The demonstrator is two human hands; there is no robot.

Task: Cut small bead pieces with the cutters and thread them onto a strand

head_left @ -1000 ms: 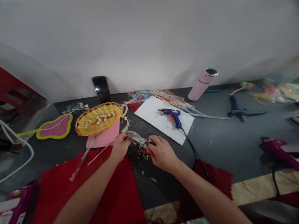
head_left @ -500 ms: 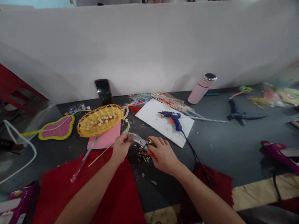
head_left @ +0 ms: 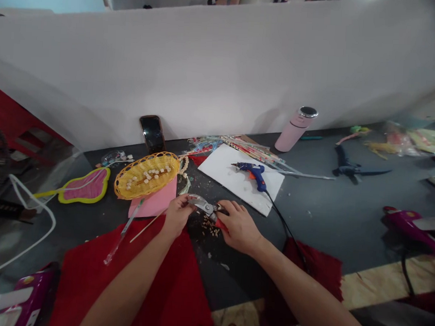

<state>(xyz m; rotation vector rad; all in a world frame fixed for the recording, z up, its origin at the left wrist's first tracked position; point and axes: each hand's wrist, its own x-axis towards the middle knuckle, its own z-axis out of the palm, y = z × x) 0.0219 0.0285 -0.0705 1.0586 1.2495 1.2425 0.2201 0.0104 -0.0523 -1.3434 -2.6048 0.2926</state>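
Note:
In the middle of the table my right hand (head_left: 241,228) is closed around the red handles of pruning shears (head_left: 205,206). Their silvery blades point left toward my left hand (head_left: 178,214). My left fingers are pinched together at the blade tips, on a thin wooden stick (head_left: 146,230) that sticks out behind the hand to the lower left. What lies between the fingertips and blades is too small to make out. Below the shears, short cut stick pieces (head_left: 210,227) are scattered on the dark table.
A yellow woven basket (head_left: 125,188) with small pale pieces stands left, partly over pink paper (head_left: 153,206). Red cloth (head_left: 160,286) lies under my left arm. A blue glue gun (head_left: 251,169) rests on a white board (head_left: 234,188); its cord runs near my right arm. A pink bottle (head_left: 294,133) stands behind.
The view has shifted slightly, so the table items sit a little farther right. Both hands keep nearly the same pose around the shears. Behind the partition, more of another person's arm shows.

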